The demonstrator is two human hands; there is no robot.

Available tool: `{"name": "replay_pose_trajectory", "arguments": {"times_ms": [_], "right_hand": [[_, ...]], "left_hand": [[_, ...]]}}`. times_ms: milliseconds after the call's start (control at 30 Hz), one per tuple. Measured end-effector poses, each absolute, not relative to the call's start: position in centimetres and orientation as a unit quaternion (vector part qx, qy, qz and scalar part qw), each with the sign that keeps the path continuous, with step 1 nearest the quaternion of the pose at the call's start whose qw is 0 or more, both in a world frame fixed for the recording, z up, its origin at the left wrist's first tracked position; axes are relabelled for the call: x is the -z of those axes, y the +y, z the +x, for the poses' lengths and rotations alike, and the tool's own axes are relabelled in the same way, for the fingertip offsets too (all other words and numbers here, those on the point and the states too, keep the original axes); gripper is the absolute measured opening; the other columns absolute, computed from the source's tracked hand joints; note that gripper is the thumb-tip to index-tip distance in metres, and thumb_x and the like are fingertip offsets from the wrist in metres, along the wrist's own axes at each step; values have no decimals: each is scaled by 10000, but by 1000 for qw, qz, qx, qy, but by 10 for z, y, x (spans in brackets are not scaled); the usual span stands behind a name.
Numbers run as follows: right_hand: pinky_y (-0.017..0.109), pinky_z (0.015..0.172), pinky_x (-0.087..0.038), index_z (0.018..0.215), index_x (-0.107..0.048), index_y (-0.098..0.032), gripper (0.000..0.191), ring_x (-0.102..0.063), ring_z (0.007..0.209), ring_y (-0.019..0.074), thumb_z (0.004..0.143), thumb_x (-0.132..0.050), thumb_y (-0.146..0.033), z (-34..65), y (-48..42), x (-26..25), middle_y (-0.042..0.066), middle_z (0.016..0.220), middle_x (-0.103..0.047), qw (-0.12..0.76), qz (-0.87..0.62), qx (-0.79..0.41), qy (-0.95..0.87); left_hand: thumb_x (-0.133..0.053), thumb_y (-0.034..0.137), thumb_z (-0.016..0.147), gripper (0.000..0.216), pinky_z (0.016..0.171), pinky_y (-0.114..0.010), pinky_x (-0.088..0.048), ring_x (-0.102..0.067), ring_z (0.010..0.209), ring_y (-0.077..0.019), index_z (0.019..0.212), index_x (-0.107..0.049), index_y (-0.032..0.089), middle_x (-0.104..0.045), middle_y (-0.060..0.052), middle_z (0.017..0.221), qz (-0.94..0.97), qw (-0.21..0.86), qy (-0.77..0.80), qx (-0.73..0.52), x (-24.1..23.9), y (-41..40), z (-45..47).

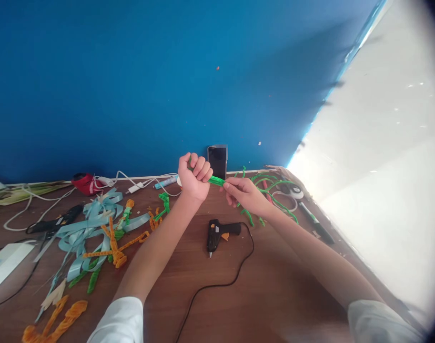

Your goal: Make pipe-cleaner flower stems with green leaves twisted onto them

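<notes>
Stretched between my two hands is a bunch of bright green pipe cleaners (216,180). My left hand (196,178) is wrapped round it in a fist, with a bit of green showing above the thumb side. The thumb and fingers of my right hand (244,193) pinch its other end. Most of the bunch inside the left fist is hidden. Below the hands, a black hot glue gun (217,233) lies on the brown table (188,281), its nozzle towards me. Right behind the hands, a phone (217,159) leans against the blue wall.
Loose green pipe cleaners (279,200) curl beyond my right hand, near a cutter knife (315,221). On the left lie pale blue ribbon (74,233), orange pipe cleaner shapes (115,245) and white cables (146,183). The glue gun's black cord (217,286) runs towards the front edge.
</notes>
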State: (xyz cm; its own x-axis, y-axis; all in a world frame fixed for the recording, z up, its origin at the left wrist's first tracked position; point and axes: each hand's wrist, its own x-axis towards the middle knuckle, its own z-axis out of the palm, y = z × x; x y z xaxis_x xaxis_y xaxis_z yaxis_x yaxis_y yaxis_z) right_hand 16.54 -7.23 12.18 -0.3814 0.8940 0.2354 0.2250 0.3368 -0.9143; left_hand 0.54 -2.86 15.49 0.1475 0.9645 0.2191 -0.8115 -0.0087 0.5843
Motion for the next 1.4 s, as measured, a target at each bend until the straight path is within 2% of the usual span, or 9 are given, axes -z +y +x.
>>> {"name": "replay_pose_trajectory", "arguments": {"times_ms": [233, 433, 567, 633, 733, 800, 1000, 1233, 1400], "right_hand": [[223, 487, -414, 853, -596, -174, 317, -504, 478, 107, 917, -428, -436, 174, -68, -124, -20, 563, -559, 366, -411, -406, -730], [231, 550, -373, 716, -572, -173, 309, -504, 492, 105, 918, -398, -330, 188, -63, -134, -15, 552, -579, 306, -468, -267, -785], [238, 581, -340, 643, -519, -180, 326, -506, 520, 114, 918, -389, -298, 196, -61, -141, -7, 552, -581, 267, -483, -208, -808], [244, 576, -313, 630, -511, -184, 333, -500, 540, 124, 920, -387, -289, 200, -59, -141, 2, 557, -577, 248, -498, -168, -813], [255, 563, -276, 653, -524, -189, 305, -485, 557, 135, 917, -402, -282, 207, -56, -141, 18, 597, -583, 212, -510, -113, -826], [261, 555, -261, 677, -540, -191, 290, -473, 549, 137, 917, -406, -283, 210, -54, -141, 25, 618, -583, 187, -510, -96, -834], [265, 531, -250, 726, -556, -199, 285, -445, 514, 127, 932, -384, -294, 216, -55, -145, 12, 637, -579, 189, -496, -107, -841], [251, 517, -320, 971, -593, -203, 252, -474, 522, 123, 918, -450, -404, 217, -56, -147, -9, 642, -581, 328, -488, -195, -785], [245, 535, -378, 940, -575, -200, 229, -527, 580, 127, 883, -532, -418, 214, -56, -147, -4, 677, -583, 434, -469, -228, -734]], "left_hand": [[-405, 236, 846, 252, 370, -206, -222, -260, 360, -60, 612, -325, 190, -245, 63, 477, 325, 678, 137, -645, -159, -22, -1], [-431, 259, 801, 182, 389, -200, -216, -261, 382, -54, 642, -382, 186, -313, 63, 508, 453, 622, 269, -580, -154, 2, -17], [-444, 289, 834, 176, 473, -212, -309, -403, 481, -80, 709, -497, 177, -498, 13, 593, 654, 437, 369, -495, -158, 1, -24], [-440, 337, 871, 215, 582, -233, -371, -513, 631, -117, 806, -570, 178, -611, -30, 747, 760, 305, 395, -417, -163, -7, -24], [-418, 448, 897, 314, 742, -288, -384, -555, 916, -207, 962, -612, 209, -656, -59, 980, 870, 150, 386, -269, -169, -21, -19], [-384, 504, 905, 381, 778, -308, -370, -544, 985, -239, 1075, -585, 228, -646, -67, 1060, 906, 117, 371, -170, -167, -26, -14], [-247, 560, 925, 447, 615, -301, -341, -537, 649, -197, 972, -515, 205, -614, -63, 765, 900, 218, 378, -1, -150, -23, -5], [-252, 534, 932, 392, 644, -271, -358, -512, 711, -155, 889, -456, 202, -590, -36, 832, 893, 287, 342, -55, -143, -22, 0], [-268, 527, 930, 380, 645, -262, -368, -487, 695, -135, 905, -470, 206, -564, -19, 814, 879, 338, 326, -88, -137, -18, 1]]}}
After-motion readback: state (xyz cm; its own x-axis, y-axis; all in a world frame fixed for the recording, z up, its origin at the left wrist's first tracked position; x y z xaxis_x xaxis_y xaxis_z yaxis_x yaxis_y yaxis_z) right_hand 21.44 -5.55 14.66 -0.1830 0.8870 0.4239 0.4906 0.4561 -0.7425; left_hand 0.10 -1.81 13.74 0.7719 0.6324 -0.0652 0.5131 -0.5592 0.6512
